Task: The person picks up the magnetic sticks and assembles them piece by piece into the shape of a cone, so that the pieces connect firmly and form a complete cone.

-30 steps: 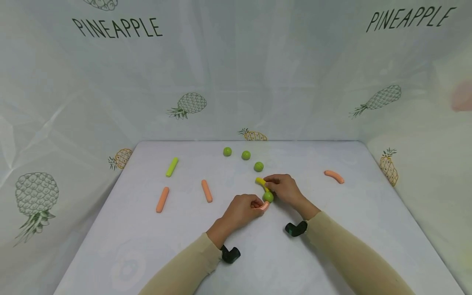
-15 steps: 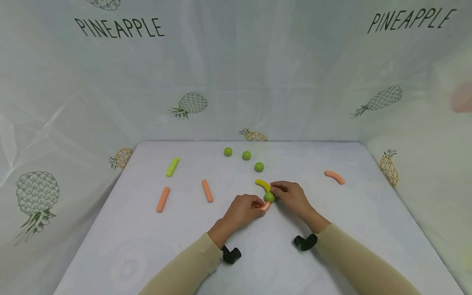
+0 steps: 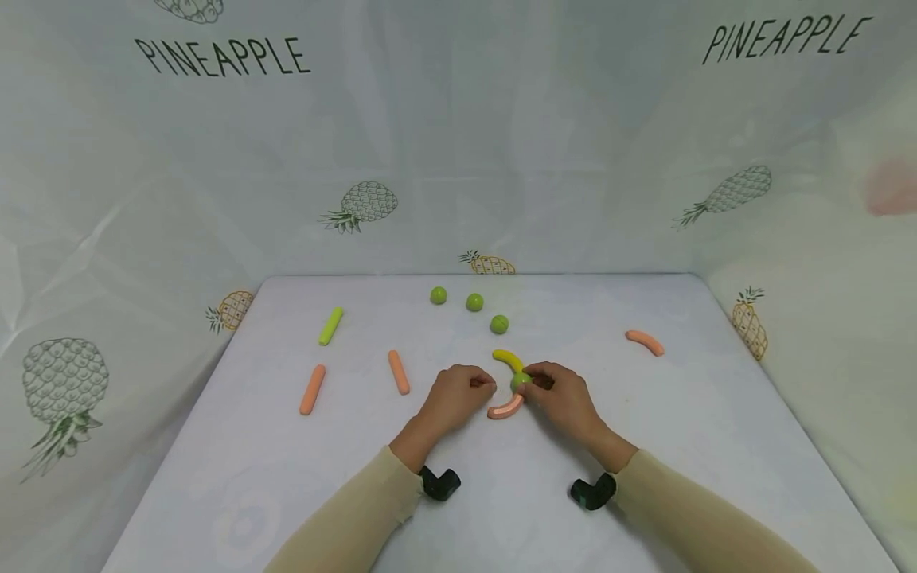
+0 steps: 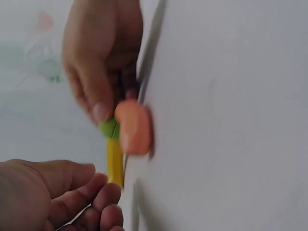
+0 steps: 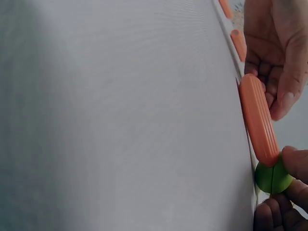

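My right hand (image 3: pixel 566 402) pinches a small green ball (image 5: pixel 272 178) that has a groove across it. Against the ball's near side lies a curved, ribbed orange piece (image 3: pixel 505 408), sausage-like, on the table. A curved yellow piece (image 3: pixel 507 360), banana-like, reaches from the ball's far side. My left hand (image 3: pixel 458 394) is just left of the orange piece, fingers loosely bent and holding nothing. In the left wrist view the left fingertips (image 4: pixel 107 185) overlap the end of the yellow piece.
Behind the hands are several more green balls (image 3: pixel 499 324). To the left lie a straight orange stick (image 3: pixel 312 390), another orange stick (image 3: pixel 399 372) and a yellow-green stick (image 3: pixel 331 326). Another curved orange piece (image 3: pixel 645 343) lies at the right. A pineapple-print sheet (image 3: pixel 458 159) rises behind the white table (image 3: pixel 236 477).
My left hand has let go of the curved orange piece and drawn back to the left. My right hand has moved from the yellow piece to the green ball and now pinches it.
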Tool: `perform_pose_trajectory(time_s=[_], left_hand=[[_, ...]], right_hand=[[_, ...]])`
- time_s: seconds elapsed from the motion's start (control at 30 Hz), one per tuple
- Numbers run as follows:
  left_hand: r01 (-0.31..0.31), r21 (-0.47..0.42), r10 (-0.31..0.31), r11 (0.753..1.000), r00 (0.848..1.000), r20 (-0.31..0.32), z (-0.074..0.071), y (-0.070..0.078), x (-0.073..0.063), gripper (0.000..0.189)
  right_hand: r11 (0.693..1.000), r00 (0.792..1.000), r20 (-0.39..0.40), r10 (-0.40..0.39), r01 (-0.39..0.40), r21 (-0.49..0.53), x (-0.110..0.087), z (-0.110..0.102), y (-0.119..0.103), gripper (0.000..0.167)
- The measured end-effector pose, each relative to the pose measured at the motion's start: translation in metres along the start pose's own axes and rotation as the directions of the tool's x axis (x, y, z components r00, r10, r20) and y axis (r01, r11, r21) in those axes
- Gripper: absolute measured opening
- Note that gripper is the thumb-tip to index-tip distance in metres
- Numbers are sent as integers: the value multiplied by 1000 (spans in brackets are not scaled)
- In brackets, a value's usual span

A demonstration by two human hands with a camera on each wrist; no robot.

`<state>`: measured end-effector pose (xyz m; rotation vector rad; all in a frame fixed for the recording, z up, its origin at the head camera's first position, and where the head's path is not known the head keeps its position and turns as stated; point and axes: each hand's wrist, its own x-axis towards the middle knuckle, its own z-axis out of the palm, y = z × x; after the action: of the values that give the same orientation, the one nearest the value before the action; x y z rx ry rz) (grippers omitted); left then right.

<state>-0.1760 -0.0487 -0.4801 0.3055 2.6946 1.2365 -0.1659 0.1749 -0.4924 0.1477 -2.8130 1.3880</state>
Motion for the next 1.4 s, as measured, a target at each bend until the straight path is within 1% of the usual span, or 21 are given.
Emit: perform_pose_trajectory(time_s=[0.07, 0.13, 0.2, 0.27, 0.33, 0.43, 0.5, 0.53, 0.63, 0.77, 0.87, 1.0, 1.1, 1.27, 1.4], left_hand=[[21, 12, -21, 1000, 998, -60, -8, -2, 8, 16], [44, 5, -44, 999, 993, -113, -18, -3, 17, 16], [67, -15, -68, 998, 985, -157, -28, -4, 28, 17], [77, -36, -82, 996, 976, -202, -39, -7, 39, 17], [82, -56, -93, 995, 965, -245, -50, -10, 50, 18], [75, -67, -92, 995, 946, -311, -64, -18, 68, 19], [69, -77, -91, 995, 937, -337, -72, -23, 79, 21], [65, -82, -90, 994, 935, -342, -76, -26, 85, 23], [53, -102, -84, 993, 938, -335, -84, -35, 101, 32], [46, -138, -85, 989, 953, -292, -91, -47, 118, 44], [62, -155, -100, 986, 963, -251, -96, -54, 126, 48], [99, -138, -125, 986, 973, -193, -100, -58, 131, 50], [110, -117, -128, 987, 978, -163, -101, -59, 132, 52], [121, -83, -131, 989, 983, -127, -99, -60, 136, 55], [125, -32, -128, 992, 986, -109, -97, -61, 138, 56]], right_hand=[[1000, 1000, -7, 9, -9, -16, 0, -1, 1, 36], [999, 1000, -11, 20, -20, -26, 0, -2, 2, 36], [999, 1000, -14, 27, -27, -30, -1, -3, 3, 35], [999, 1000, -15, 23, -24, -32, -1, -5, 4, 34], [999, 1000, -14, 23, -23, -33, -2, -6, 5, 34], [999, 1000, -12, 25, -26, -36, -2, -8, 8, 33], [999, 1000, -10, 29, -30, -34, -3, -10, 9, 33], [999, 999, -10, 30, -31, -33, -4, -10, 10, 33], [999, 1000, -11, 26, -26, -24, -5, -10, 11, 32], [1000, 1000, -18, 20, -21, -13, -6, -10, 11, 31], [1000, 999, -25, 26, -26, -4, -7, -8, 11, 30], [999, 999, -31, 33, -33, 8, -9, -6, 11, 30], [999, 999, -32, 33, -33, 12, -9, -4, 11, 30], [998, 998, -28, 55, -55, 20, -10, -3, 9, 29], [998, 998, -25, 62, -62, 34, -11, -3, 8, 30]])
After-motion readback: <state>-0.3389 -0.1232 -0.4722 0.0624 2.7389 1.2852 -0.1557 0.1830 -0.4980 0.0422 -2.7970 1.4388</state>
